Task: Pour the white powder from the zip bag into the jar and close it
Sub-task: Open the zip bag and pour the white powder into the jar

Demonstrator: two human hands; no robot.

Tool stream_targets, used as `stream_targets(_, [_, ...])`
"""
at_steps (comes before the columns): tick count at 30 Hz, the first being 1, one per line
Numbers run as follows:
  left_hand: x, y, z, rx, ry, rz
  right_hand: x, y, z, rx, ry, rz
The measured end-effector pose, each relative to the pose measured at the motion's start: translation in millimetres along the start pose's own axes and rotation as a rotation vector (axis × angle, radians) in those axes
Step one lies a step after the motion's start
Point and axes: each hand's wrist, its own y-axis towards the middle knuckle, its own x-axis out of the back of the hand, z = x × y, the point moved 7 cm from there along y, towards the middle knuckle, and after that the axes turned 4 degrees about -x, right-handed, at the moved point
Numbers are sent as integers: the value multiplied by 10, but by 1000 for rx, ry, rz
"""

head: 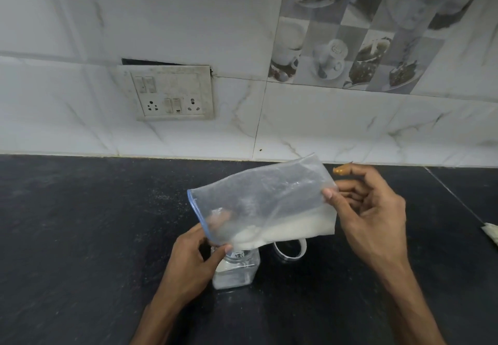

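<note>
The left hand (pixel 198 261) pinches the lower corner of the zip bag (pixel 262 204) at its mouth end, thumb on the near face and fingers behind the film, closed on the plastic just above the jar (pixel 237 268). The right hand (pixel 374 210) grips the opposite, closed end of the bag, thumb tip pressed on the near face at the bag's right edge, with the other fingers curled behind it; the index finger points up and left, clear of the bag.

The bag is held in the air between the 2 hands. Its long axis runs from upper right to lower left. The blue zip strip (pixel 196 215) marks the mouth, which faces left and down toward the jar. The white powder (pixel 293 230) lies along the bag's lower edge in a band that reaches from the right corner to the lower left corner, directly over the jar opening. Whether powder is passing into the jar at this instant cannot be told, as the bag corner and the left thumb cover the rim.

The jar stands upright on the dark countertop (pixel 80 237) and holds a layer of white powder in its lower part. The lid (pixel 289 249) rests on the countertop just beside the jar, to its right, partly behind the bag's lower edge. A switch and socket plate (pixel 172 94) is mounted on the tiled wall behind.
</note>
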Motion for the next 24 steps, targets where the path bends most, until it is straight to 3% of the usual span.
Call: stream_targets(24, [17, 5, -105, -22, 48, 6, -26, 50, -39, -23, 28, 12])
